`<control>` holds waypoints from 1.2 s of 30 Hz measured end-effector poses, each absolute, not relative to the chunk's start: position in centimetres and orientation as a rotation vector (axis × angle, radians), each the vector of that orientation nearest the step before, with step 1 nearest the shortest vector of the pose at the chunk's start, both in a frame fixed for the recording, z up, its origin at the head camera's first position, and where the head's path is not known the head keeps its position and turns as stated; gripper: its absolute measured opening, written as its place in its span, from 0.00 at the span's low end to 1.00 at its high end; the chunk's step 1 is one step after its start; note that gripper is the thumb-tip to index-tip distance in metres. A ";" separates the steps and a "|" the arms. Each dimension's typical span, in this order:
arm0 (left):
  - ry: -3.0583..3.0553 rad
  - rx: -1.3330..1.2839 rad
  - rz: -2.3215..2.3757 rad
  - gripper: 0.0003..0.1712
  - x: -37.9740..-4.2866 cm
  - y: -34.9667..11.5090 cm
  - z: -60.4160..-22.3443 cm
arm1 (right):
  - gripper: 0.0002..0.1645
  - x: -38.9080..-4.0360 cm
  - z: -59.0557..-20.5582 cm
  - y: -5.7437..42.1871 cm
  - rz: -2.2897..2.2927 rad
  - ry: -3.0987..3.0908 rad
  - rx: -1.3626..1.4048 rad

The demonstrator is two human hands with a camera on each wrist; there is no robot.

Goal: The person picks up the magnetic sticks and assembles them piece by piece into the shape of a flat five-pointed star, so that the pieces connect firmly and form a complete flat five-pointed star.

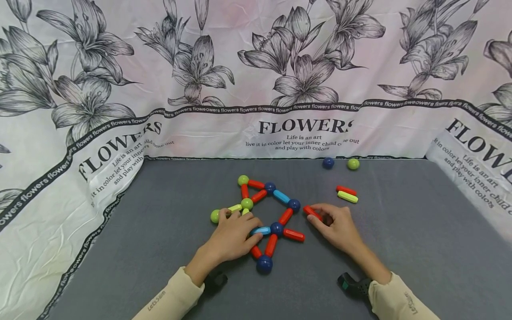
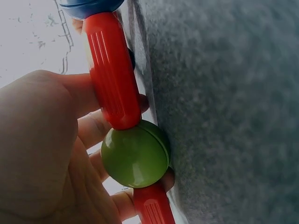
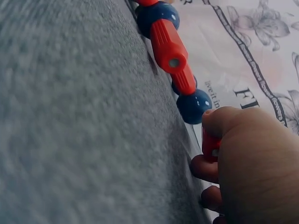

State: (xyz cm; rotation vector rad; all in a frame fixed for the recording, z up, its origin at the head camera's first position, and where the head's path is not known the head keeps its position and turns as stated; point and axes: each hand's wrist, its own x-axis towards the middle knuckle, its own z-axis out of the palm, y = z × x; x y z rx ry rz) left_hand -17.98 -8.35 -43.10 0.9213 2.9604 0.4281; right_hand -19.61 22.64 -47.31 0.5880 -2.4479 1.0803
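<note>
Grey counter (image 1: 400, 222); ball-and-rod frame (image 1: 276, 229) on it. Left hand (image 1: 236, 235) at frame's 8 o'clock, fingers curled round part of it. Right hand (image 1: 339, 225) at frame's 3, fingers narrowed, pinching red rod (image 1: 312, 213) just off frame's 2 o'clock corner. Loose lime rod (image 1: 347, 197) at right hand's 1; navy ball (image 1: 328, 163) farther, at 12.

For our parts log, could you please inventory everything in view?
Blue plastic balls: 5+, navy, mostly joined, one behind
Green plastic balls: 4+, lime, mostly joined, one behind
Ridged red rods: 9+, red, mostly joined, one right, one held
Blue plastic rods: 2+, light blue, joined
Green plastic rods: 3+, lime, mostly joined, one right
Flat tabletop: 1, grey, beneath
Floral cloth: 1, mainly white, around
Wrist devices: 2, black, wrists
Sleeves: 2, cream, forearms
Left hand: 1, gripping joined rods
Right hand: 1, holding red rod
</note>
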 end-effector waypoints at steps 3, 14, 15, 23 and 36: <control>2.951 0.929 0.430 0.13 -17.9 -8.2 -43.0 | 0.10 -19.5 -47.3 22.4 1.088 -2.442 0.606; 2.947 0.931 0.437 0.13 -17.8 -8.2 -43.2 | 0.08 -19.3 -47.3 22.1 1.129 -2.490 0.607; 2.948 0.933 0.436 0.13 -17.8 -8.2 -43.2 | 0.08 -19.2 -47.2 22.1 1.132 -2.493 0.609; 2.968 0.959 0.443 0.11 -17.8 -8.1 -43.2 | 0.07 -19.2 -47.4 21.8 1.151 -2.477 0.638; 2.969 0.958 0.445 0.10 -17.7 -8.1 -43.1 | 0.10 -19.1 -47.3 21.8 1.180 -2.550 0.610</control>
